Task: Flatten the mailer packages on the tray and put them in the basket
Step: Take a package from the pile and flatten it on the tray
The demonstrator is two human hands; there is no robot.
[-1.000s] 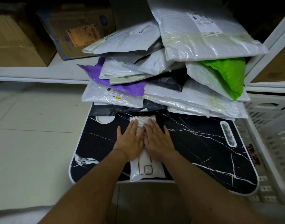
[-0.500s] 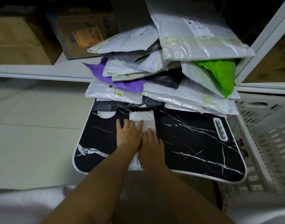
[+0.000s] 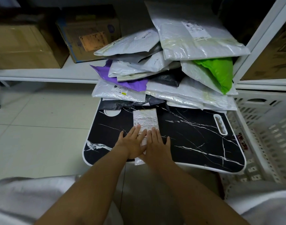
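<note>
On the tray [image 3: 196,143], left hand [image 3: 132,143] and right hand [image 3: 157,143] press the mailer [image 3: 145,119], fingers flat.

hands [image 3: 144,143] – 2 | tray [image 3: 196,143] – 1 | basket [image 3: 269,143] – 1 | cardboard boxes [image 3: 25,46] – 2

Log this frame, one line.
phase: flattening | left hand, right hand: flat on small white mailer | tray | basket: pending

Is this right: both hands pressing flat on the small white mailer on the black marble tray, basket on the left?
Not quite. The head view shows the basket on the right of the tray, not the left. The rest holds: the left hand and right hand press flat on the small white mailer.
</note>
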